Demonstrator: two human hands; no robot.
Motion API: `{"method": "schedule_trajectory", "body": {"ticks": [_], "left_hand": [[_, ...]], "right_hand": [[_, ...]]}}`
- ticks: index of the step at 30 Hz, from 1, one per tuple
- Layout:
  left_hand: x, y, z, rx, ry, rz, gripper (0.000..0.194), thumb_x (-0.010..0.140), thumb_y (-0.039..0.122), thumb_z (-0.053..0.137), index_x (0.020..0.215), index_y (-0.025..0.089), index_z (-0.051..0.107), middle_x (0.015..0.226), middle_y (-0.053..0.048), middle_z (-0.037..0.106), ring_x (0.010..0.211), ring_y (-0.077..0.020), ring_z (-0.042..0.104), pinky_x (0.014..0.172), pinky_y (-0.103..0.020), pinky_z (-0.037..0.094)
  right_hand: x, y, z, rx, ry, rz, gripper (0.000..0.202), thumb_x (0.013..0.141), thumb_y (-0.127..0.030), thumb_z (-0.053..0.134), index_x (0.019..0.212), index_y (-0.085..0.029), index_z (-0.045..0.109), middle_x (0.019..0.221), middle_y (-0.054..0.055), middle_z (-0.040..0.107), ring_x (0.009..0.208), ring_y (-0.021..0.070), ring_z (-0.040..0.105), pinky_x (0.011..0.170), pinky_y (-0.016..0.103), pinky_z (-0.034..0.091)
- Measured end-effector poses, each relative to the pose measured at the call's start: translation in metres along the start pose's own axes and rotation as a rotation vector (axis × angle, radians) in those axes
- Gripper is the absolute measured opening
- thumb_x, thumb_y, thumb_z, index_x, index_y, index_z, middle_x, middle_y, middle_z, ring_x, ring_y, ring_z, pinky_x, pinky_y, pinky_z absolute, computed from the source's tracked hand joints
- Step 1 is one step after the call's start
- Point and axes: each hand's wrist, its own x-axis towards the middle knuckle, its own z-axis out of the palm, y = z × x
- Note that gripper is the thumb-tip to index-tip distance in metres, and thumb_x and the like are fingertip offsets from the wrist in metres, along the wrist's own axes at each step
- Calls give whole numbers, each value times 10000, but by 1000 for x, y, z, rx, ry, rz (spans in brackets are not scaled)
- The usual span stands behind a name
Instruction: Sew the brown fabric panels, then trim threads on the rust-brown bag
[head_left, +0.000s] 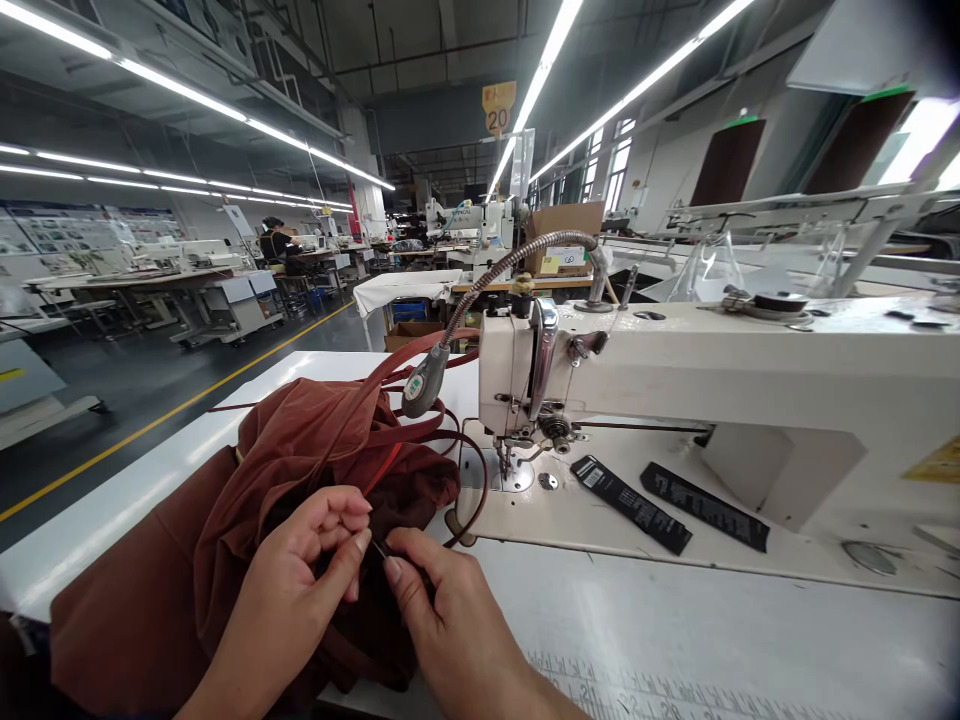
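Observation:
A reddish-brown garment [292, 450] lies bunched on the table left of the sewing machine, with a darker brown part under my hands. My left hand [307, 570] is over it, thumb pressed against the curled fingers in a pinch; what it pinches is too small to make out. Close beside it, my right hand [450, 610] has thumb and index finger closed on a thin dark thing, mostly hidden. Narrow brown straps [420, 435] loop from the garment toward the needle plate [517, 472]. The presser foot [506, 462] stands right of the garment, apart from both hands.
The sewing machine [720, 370] fills the right side. Two black printed labels [634, 505] [705, 505] lie on its bed. A bendable lamp [426, 382] hangs above the straps. A ruler scale [615, 695] runs along the front edge. A person [277, 245] sits far back left.

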Motion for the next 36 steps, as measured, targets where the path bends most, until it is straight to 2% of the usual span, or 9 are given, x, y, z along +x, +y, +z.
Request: {"method": "schedule_trajectory", "body": {"ticks": [36], "left_hand": [[-1, -2, 0, 53, 4, 19, 201, 781, 298, 519, 942, 203, 445, 765, 19, 552, 498, -61, 519, 496, -156, 472]], "right_hand": [[2, 0, -2, -14, -1, -6, 201, 875, -227, 383, 896, -199, 580, 770, 7, 601, 659, 128, 522, 589, 206, 379]]}}
